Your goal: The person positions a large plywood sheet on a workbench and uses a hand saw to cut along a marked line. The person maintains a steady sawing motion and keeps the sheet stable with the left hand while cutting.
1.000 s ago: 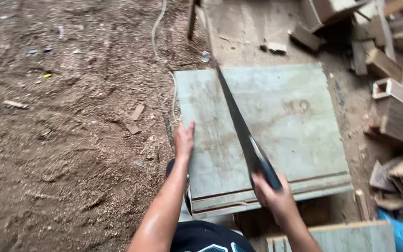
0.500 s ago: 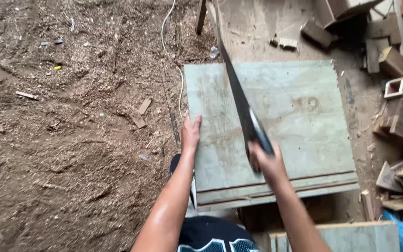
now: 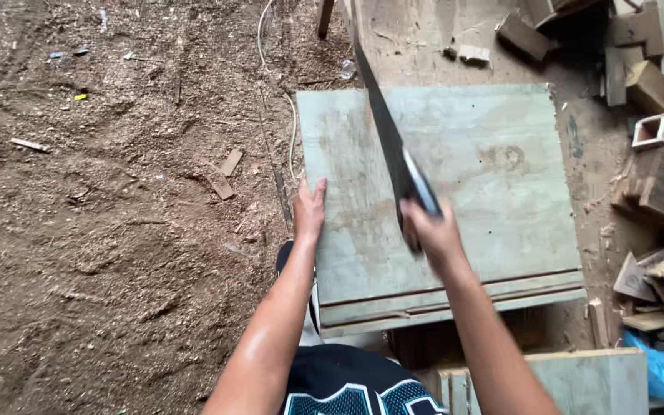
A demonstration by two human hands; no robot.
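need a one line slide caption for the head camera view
Right hand drives a handsaw across a pale green board while the left hand presses its edge, above a sawdust-covered floor.

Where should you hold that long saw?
Hold the saw by its handle at the near end, coming from the person's side, as the right hand does. The long thin blade points away over the board; the left hand presses the board's left edge.

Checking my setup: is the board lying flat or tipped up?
Flat: the board lies level, the left hand pressed on its edge, the saw crossing it.
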